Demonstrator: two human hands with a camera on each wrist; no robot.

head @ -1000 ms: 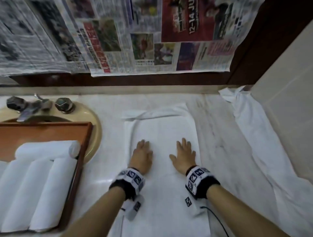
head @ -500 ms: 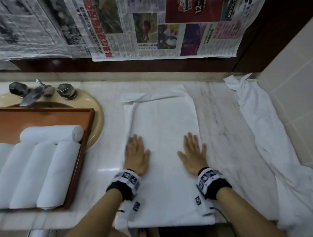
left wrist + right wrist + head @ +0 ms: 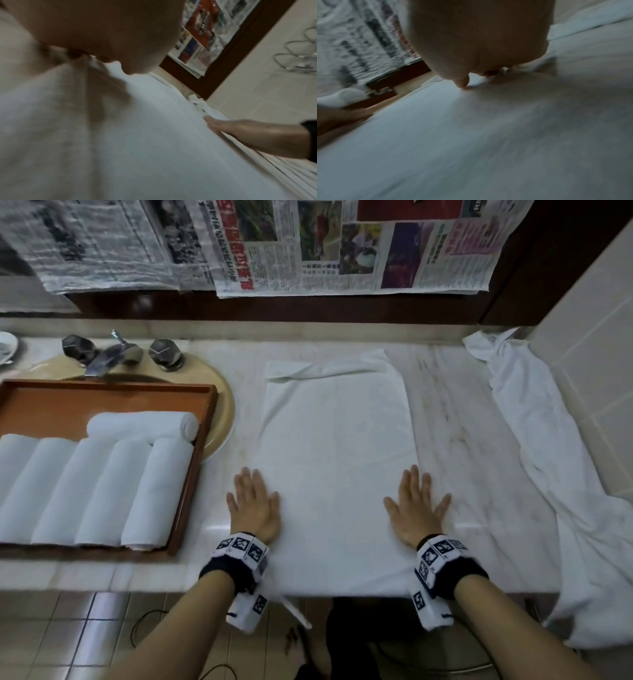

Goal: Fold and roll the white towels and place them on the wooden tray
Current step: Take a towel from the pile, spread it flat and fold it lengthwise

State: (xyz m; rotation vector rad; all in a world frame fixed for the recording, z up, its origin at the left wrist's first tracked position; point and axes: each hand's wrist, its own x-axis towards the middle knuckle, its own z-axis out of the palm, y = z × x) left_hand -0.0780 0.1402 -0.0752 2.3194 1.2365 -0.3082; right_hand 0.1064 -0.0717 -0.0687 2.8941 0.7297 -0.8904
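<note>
Both hands slid apart to the towel [image 3: 335, 474] edges: left hand [image 3: 254, 506], right hand [image 3: 416, 506], fingers flat.

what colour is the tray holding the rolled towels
Reddish-brown wood; the tray shows best in the head view.

Head view steeply down over the counter; wrist views low, close, sharing the flat towel [image 3: 337, 474].

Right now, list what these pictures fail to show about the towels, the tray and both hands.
- Wooden tray: its left end is cut off by the head view's edge, so the rolled towels can't be counted.
- Flat towel: its near edge hangs past the counter.
- Left hand, right hand: in the wrist views, blur and the palms hide the fingers.
</note>
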